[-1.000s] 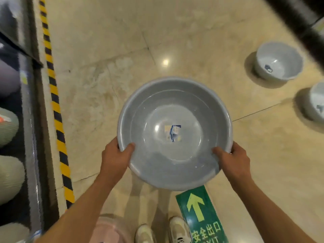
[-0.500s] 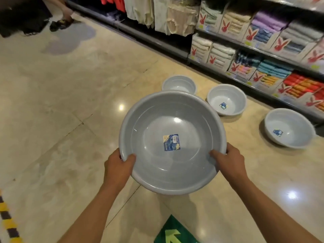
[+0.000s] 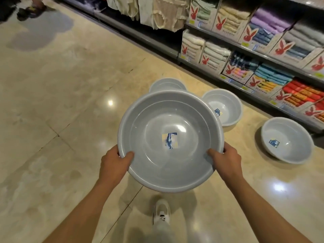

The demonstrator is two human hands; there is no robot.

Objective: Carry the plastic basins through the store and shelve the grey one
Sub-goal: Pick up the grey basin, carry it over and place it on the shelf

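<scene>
Both hands gripped the grey basin [image 3: 171, 142] by its near rim, left hand [image 3: 114, 163] and right hand [image 3: 226, 162] thumbs inside, holding it level above the floor [image 3: 52, 102]. Steering wide of the three basins [image 3: 287, 140] lying ahead would have served best.

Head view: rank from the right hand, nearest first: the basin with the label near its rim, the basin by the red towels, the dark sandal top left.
1. Basin with the label near its rim: just beyond the right hand.
2. Basin by the red towels: off to the right, below the shelf.
3. Dark sandal: far top left.
</scene>
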